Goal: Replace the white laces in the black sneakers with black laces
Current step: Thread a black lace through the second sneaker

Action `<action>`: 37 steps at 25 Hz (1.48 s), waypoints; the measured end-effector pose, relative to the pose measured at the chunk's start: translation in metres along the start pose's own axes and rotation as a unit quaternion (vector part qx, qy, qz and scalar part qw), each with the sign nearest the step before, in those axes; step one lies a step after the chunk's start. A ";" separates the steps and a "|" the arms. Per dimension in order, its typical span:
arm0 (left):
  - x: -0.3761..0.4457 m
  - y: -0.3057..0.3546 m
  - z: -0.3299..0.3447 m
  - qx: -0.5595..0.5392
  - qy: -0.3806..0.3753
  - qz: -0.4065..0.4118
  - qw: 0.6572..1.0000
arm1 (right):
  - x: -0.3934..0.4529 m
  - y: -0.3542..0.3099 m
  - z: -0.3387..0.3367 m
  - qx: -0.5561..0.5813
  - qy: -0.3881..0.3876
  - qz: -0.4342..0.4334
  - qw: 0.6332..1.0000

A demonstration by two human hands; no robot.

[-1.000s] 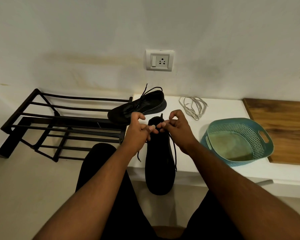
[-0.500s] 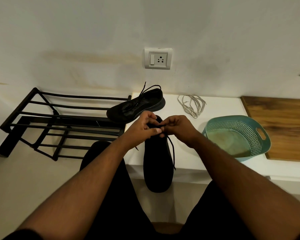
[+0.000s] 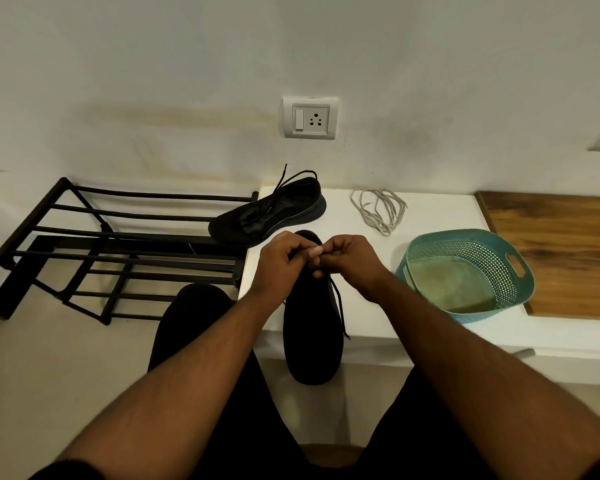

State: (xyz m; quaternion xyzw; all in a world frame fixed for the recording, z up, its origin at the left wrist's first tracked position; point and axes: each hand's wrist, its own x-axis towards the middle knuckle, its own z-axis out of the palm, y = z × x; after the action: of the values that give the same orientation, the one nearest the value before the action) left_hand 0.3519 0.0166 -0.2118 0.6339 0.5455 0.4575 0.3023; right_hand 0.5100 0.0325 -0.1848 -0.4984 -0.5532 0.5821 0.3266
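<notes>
I'm looking down at the near black fabric sneaker (image 3: 313,341), lying lengthwise with its toe hanging past the front edge of the white ledge (image 3: 430,216) toward my knees. There's bare ledge between it and the teal perforated plastic basket (image 3: 499,268) to its right; on the left the ledge ends just beside the black metal slatted shoe rack (image 3: 118,244).

My left hand (image 3: 279,265) and right hand (image 3: 349,259) meet fingertip to fingertip over the heel end, fingers curled, both pinching the thin black lace (image 3: 338,306), one loose end trailing down the shoe's right side.

Since half a second ago the hands have hardly shifted, still closed together on the lace; a second ago they were slightly apart.

The second black sneaker (image 3: 267,216), already black-laced, lies on its side across the ledge's back left corner. The coiled white laces (image 3: 378,209) sit near the wall. The basket holds something flat and dull green; I can't tell what.
</notes>
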 end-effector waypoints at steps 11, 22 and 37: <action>0.001 0.008 0.018 -0.142 0.107 -0.249 0.952 | -0.001 0.002 -0.002 -0.011 0.016 0.009 1.000; -0.007 0.018 0.018 -0.175 0.090 -0.217 0.956 | 0.000 0.002 -0.005 0.048 -0.021 0.076 0.996; -0.002 0.014 0.012 -0.225 0.047 -0.203 0.952 | 0.001 0.007 -0.006 0.122 -0.015 0.042 0.992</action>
State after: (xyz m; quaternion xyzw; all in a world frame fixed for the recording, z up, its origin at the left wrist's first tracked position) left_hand 0.3683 0.0127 -0.2047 0.4030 0.5588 0.5267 0.4980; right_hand 0.5163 0.0342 -0.1911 -0.4691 -0.4614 0.6656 0.3521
